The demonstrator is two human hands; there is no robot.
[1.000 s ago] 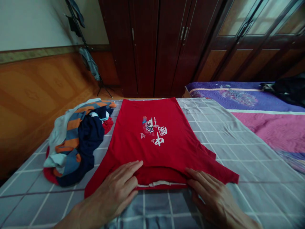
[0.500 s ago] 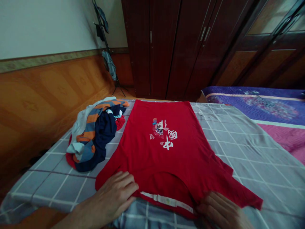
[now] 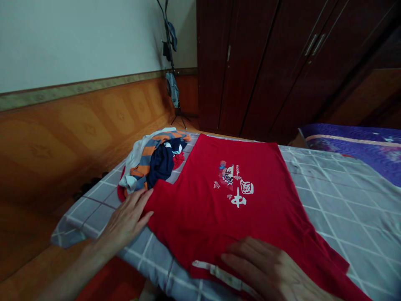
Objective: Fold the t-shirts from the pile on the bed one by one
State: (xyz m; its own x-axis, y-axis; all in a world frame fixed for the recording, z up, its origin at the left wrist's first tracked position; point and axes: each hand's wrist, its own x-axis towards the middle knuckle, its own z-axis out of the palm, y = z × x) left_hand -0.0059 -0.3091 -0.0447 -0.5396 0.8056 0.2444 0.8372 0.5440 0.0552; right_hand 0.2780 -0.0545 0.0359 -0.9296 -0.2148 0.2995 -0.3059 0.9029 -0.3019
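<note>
A red T-shirt (image 3: 200, 205) lies spread front up on the bed, its neckline toward me and its hem at the far side. White characters and a small coloured picture are printed on its chest. My left hand (image 3: 128, 215) rests at the end of the left sleeve, fingers stretched out and thumb apart. Over the neckline lies my right hand (image 3: 266, 267), slightly blurred, its fingers extended flat on the cloth. A white neck tape (image 3: 222, 276) shows inside the collar and runs partly under that hand.
A heap of clothes (image 3: 159, 161), navy, orange-striped and pale, sits beyond the left sleeve. The grey checked bedsheet (image 3: 326, 188) covers the bed. Behind stand a dark wardrobe (image 3: 250, 62) and a coat rack (image 3: 171, 54). A purple bedcover (image 3: 354, 138) is at right.
My left hand has moved from the collar out to the left sleeve, which is now spread outward. My right hand has shifted inward over the neckline. The view has turned left.
</note>
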